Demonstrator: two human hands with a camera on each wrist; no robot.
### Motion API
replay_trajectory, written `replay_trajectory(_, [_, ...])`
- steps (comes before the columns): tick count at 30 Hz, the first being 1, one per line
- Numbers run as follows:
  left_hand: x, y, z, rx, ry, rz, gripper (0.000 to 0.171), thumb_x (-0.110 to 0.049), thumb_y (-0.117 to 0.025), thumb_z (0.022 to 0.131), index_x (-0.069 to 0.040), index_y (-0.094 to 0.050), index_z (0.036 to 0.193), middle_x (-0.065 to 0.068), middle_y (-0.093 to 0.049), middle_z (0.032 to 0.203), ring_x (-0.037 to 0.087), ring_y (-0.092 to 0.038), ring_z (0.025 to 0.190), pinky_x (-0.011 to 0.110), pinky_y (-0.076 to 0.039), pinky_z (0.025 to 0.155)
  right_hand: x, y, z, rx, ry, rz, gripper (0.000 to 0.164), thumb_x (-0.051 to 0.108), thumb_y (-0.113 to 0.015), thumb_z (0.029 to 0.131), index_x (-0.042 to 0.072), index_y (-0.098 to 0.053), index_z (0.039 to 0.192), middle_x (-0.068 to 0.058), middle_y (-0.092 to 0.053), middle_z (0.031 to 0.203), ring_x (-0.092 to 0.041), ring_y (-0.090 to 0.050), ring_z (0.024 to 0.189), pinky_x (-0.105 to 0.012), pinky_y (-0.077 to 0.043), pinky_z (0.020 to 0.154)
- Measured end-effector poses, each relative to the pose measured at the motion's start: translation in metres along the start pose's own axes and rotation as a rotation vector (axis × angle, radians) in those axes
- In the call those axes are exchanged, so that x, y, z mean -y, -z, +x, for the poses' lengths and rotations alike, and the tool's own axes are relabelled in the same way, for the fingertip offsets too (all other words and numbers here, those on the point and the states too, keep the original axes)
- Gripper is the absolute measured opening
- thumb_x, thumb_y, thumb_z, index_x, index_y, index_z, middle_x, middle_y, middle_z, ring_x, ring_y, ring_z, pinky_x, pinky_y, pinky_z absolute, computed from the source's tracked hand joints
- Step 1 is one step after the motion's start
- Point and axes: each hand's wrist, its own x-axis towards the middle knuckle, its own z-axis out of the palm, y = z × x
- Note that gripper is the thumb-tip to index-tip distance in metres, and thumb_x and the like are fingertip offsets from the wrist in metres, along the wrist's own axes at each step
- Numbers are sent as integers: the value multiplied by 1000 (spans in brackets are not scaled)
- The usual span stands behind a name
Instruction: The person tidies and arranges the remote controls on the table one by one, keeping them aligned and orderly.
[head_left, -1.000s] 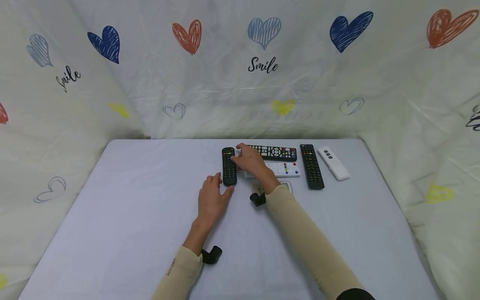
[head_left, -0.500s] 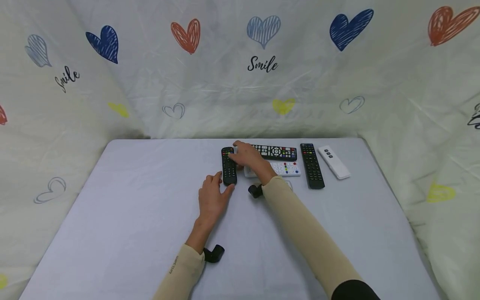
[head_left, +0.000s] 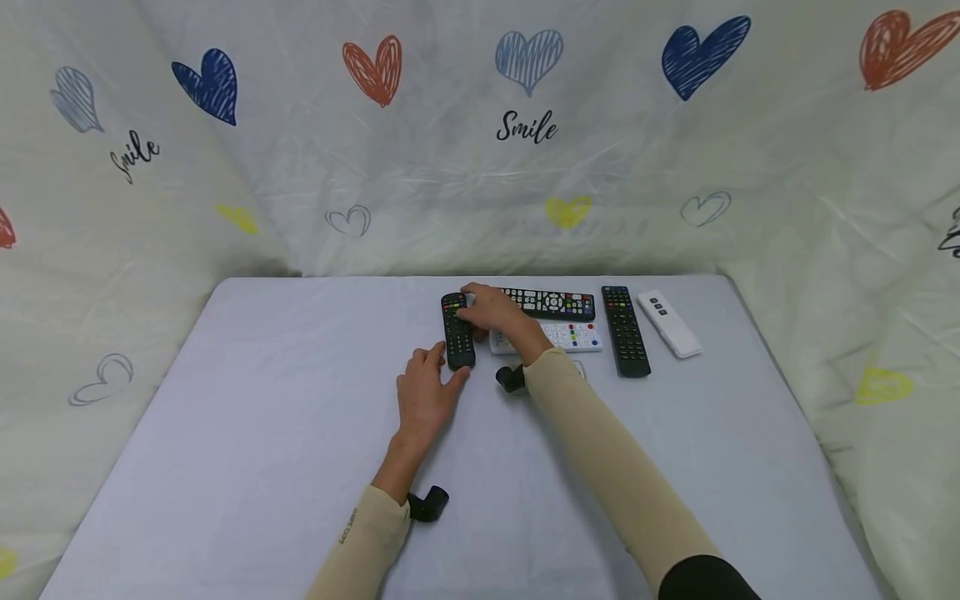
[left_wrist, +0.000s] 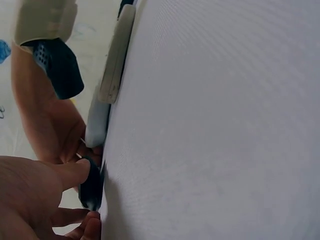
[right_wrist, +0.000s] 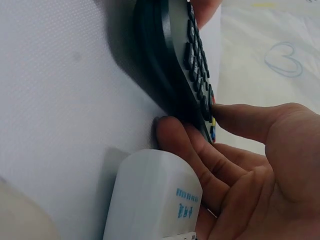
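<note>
A black remote control (head_left: 460, 342) lies lengthwise near the back of the table, keys up. My left hand (head_left: 425, 402) pinches its near end, with the thumb on the right side and fingertips on the left. At the far end my right hand (head_left: 497, 312) grips it; in the right wrist view the thumb (right_wrist: 240, 120) presses on the keys and the curled fingers sit at its side. Just right of that hand are a white remote control (head_left: 574, 337) and a long black remote control with white keys (head_left: 558, 305), both partly covered by the hand.
Farther right lie another black remote control (head_left: 626, 333) and a slim white remote control (head_left: 669, 325). A pale device (head_left: 580, 367) is mostly hidden under the right forearm. A white fabric wall (head_left: 465, 183) printed with hearts rises behind the table (head_left: 262, 417).
The far end of the held black remote control has shifted slightly left, so it now lies a little more slanted. My right hand has moved slightly left with it; the left hand stays nearly still.
</note>
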Motion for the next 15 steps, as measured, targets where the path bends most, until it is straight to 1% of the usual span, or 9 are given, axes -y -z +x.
replay_trajectory(8, [0, -1, 1, -5, -13, 4, 60, -39, -75, 96, -10, -59, 146, 8, -63, 109, 23, -56, 92, 33, -32, 75, -1, 1, 1, 34, 5, 41, 61, 28, -62, 104, 15, -40, 160, -12, -76, 86, -18, -70, 64, -33, -55, 75])
replay_trajectory(11, [0, 0, 0, -2, -18, -2, 59, -38, -75, 97, -11, -58, 146, 9, -62, 109, 23, -56, 93, 33, -31, 75, -1, 2, 1, 42, 0, 51, 61, 28, -61, 104, 15, -40, 160, -11, -75, 84, -18, -70, 64, -32, -55, 75])
replay_trajectory(15, [1, 0, 0, 1, -18, -13, 59, -37, -74, 97, -11, -58, 148, 10, -63, 111, 25, -58, 97, 35, -32, 77, 0, 3, 1, 45, 10, 69, 60, 26, -61, 104, 13, -41, 159, -12, -74, 80, -19, -70, 63, -35, -57, 78])
